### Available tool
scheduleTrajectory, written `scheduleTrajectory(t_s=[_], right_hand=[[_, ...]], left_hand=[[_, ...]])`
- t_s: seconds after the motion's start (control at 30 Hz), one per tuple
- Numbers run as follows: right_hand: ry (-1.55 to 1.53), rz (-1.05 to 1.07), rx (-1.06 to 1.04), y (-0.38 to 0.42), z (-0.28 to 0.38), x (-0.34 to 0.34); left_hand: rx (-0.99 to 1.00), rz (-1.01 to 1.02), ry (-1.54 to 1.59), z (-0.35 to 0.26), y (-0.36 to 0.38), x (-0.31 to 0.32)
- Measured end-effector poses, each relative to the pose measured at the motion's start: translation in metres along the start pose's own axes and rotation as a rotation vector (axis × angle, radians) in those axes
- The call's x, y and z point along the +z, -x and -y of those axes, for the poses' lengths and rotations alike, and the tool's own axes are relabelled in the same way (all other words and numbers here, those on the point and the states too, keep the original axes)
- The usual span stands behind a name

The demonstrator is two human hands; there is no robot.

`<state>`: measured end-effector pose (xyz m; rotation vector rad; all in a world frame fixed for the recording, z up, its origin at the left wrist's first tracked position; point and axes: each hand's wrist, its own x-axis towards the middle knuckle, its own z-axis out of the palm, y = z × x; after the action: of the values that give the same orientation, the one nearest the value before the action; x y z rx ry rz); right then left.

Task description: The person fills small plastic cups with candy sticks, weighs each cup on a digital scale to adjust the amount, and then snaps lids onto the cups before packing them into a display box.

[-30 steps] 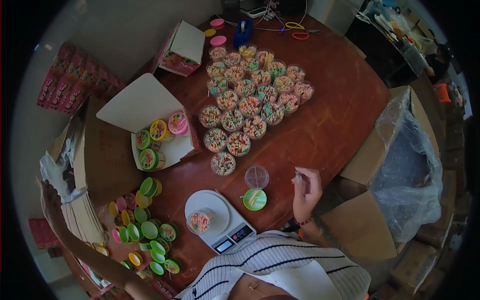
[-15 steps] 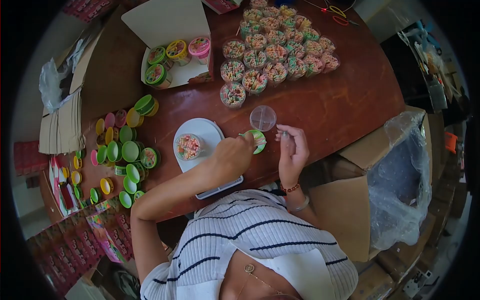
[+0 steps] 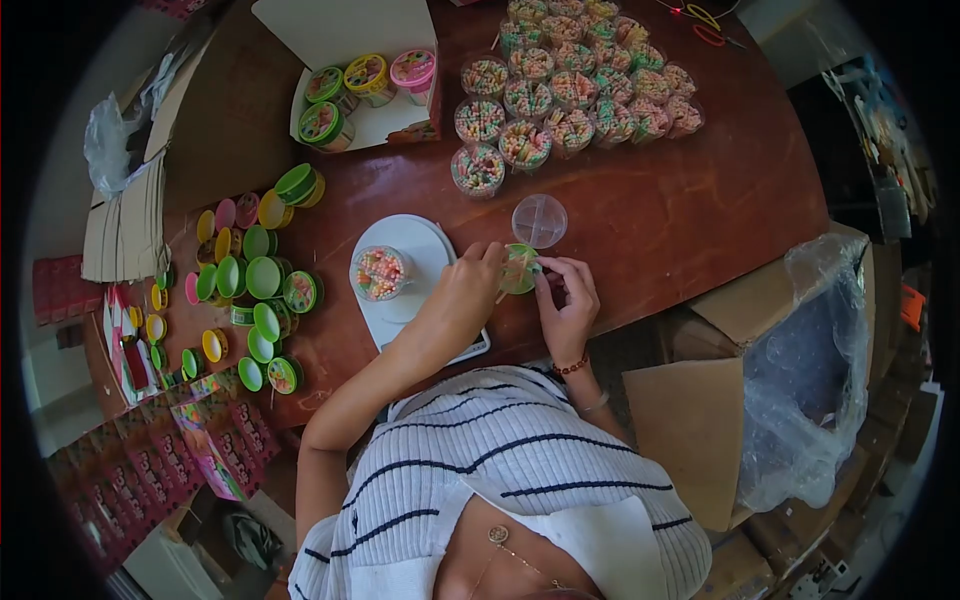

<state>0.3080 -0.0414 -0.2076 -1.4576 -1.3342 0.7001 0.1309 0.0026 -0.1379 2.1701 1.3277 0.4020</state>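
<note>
On the counter [image 3: 660, 230], between the two hands, the green dish [image 3: 519, 272] seems light enough to slide, so steadying its rim makes sense; the left hand [image 3: 465, 292] and right hand [image 3: 570, 305] are curled beside it, each grip's opening and hold impossible to tell, with the scale [image 3: 432, 240] left and the clear cup [image 3: 540, 221] just beyond
</note>
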Motion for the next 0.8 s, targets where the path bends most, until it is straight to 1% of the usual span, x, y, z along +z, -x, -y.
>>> scheduleTrajectory(t_s=[0.03,0.07,0.13,0.17,0.23,0.3,0.33,0.37,0.4,0.43,0.47,0.5,0.57,0.6,0.7,0.77,0.8], right_hand=[[0.0,0.006,0.001,0.0,0.0,0.0],[-0.004,-0.007,-0.004,0.0,0.001,0.0],[-0.01,-0.011,-0.009,0.0,0.004,0.0],[0.032,-0.027,-0.042,0.0,0.006,-0.001],[0.058,-0.018,-0.085,0.0,0.009,-0.001],[0.181,0.007,-0.266,0.0,0.012,-0.004],[0.218,0.056,-0.349,0.0,0.014,-0.006],[0.198,0.076,-0.358,-0.003,0.02,-0.006],[0.225,0.191,-0.435,-0.007,0.027,-0.008],[0.255,0.303,-0.512,-0.01,0.03,-0.008],[0.27,0.313,-0.533,-0.01,0.025,-0.004],[0.263,0.323,-0.539,-0.013,0.023,-0.004],[0.302,0.44,-0.579,-0.021,0.02,-0.004],[0.298,0.446,-0.588,-0.023,0.02,-0.004],[0.235,0.433,-0.546,-0.023,0.024,-0.004],[0.095,0.336,-0.408,-0.027,0.041,-0.004],[0.093,0.347,-0.413,-0.03,0.051,0.0]], left_hand=[[-0.093,-0.018,0.097,-0.004,-0.001,-0.005],[-0.099,-0.02,0.099,-0.004,0.0,-0.005],[-0.098,-0.104,0.107,-0.003,0.001,-0.005],[-0.106,-0.108,0.108,-0.003,0.001,-0.004],[-0.067,-0.191,0.174,-0.003,0.002,-0.002],[-0.075,-0.24,0.192,-0.008,0.005,-0.008],[-0.058,-0.272,0.22,-0.01,0.006,-0.013],[-0.059,-0.286,0.249,-0.011,0.008,-0.018],[-0.079,-0.301,0.24,-0.011,0.012,-0.025],[-0.068,-0.303,0.297,-0.011,0.016,-0.032],[-0.053,-0.302,0.356,-0.013,0.019,-0.039],[-0.105,-0.282,0.457,-0.014,0.026,-0.052],[-0.019,-0.418,0.318,-0.004,0.043,-0.078],[-0.099,-0.467,0.266,-0.003,0.056,-0.097],[-0.361,-0.505,0.1,0.005,0.089,-0.141],[-0.377,-0.494,0.069,0.012,0.097,-0.147],[-0.385,-0.473,0.036,0.015,0.1,-0.149]])
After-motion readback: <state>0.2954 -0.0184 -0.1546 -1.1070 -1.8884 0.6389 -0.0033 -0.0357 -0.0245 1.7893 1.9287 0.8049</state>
